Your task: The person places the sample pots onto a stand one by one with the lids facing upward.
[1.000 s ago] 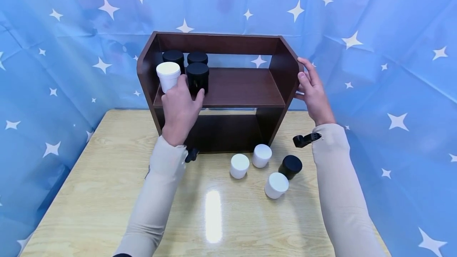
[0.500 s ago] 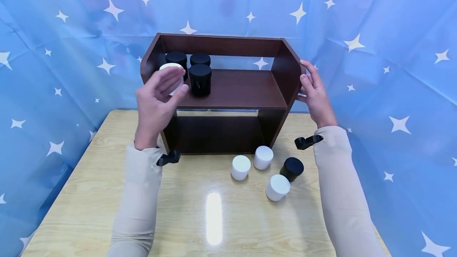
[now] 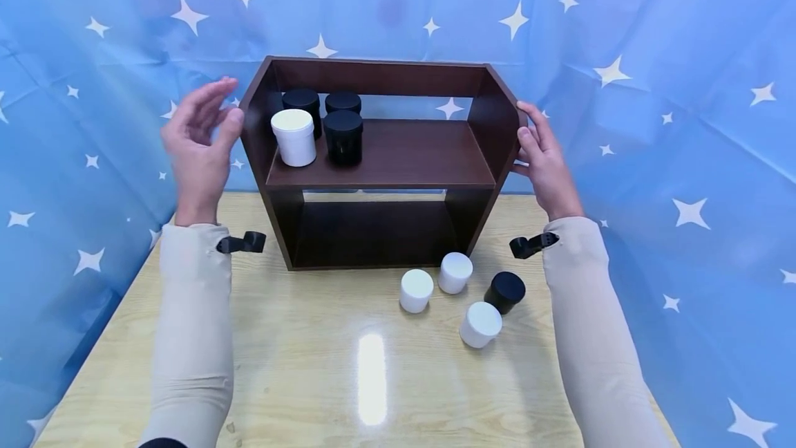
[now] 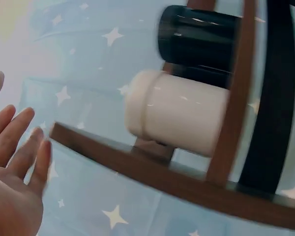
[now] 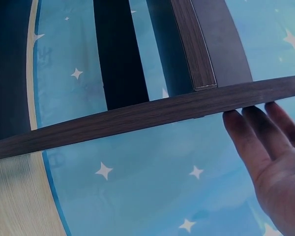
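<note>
A dark brown two-tier shelf [image 3: 398, 175] stands on the table. On the left part of its upper board are a white lidded jar [image 3: 295, 138] in front, a black jar [image 3: 343, 138] to its right, and two more black jars behind. Just outside the left side panel my left hand [image 3: 202, 144] is raised with nothing in it; the left wrist view shows its fingers [image 4: 19, 142] extended, apart from the panel's edge. My right hand [image 3: 547, 161] touches the outside of the right side panel, its fingertips [image 5: 231, 118] against the wood.
Near the shelf's lower right front, white jars [image 3: 417, 290] and a black jar [image 3: 505, 292] stand on the light wooden table [image 3: 298, 365]. A blue star-patterned curtain [image 3: 653, 88] hangs behind and at both sides.
My left hand has come away from the white jar and moved left, past the shelf's side panel. The white jar stays on the upper board. My right hand keeps its place.
</note>
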